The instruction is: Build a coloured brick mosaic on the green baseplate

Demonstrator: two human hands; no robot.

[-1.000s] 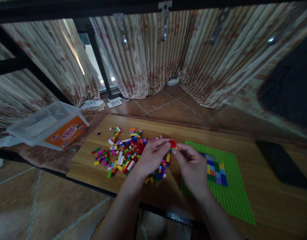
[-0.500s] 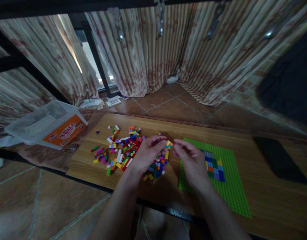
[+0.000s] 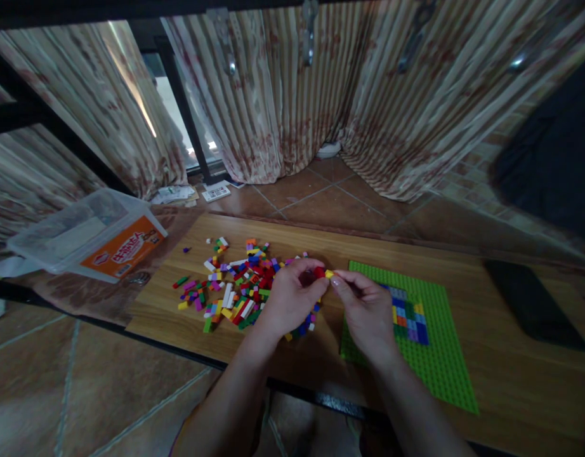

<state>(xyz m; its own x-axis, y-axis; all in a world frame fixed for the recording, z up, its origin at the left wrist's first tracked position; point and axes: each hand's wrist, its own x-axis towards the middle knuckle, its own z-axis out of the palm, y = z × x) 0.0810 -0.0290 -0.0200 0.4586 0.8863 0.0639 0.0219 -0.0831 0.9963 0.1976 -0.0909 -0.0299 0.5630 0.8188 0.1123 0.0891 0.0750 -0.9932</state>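
My left hand [image 3: 295,295] is closed in a pinch above the right side of the loose brick pile [image 3: 240,292]. Within its curled fingers a small red toy brick [image 3: 318,272] shows. A small yellow toy brick [image 3: 329,274] sits where the fingertips of both hands meet, and my right hand [image 3: 368,308] pinches it from the right. My right hand is over the left edge of a green studded baseplate [image 3: 447,355]. A flat patch of joined bricks [image 3: 409,320], blue, orange, yellow and other colours, is on that plate, partly hidden by my right hand.
A clear plastic tub [image 3: 87,235] with an orange label stands left of the wooden board [image 3: 178,292]. On the right lies a dark flat object [image 3: 535,304]. Papers [image 3: 216,192] lie beyond the table, before striped curtains [image 3: 292,101]. A dark table edge [image 3: 321,400] runs along the front.
My hands have come together, closing the gap between their fingertips. The orange and green pieces seen at the left fingertips no longer show; red and yellow show there now.
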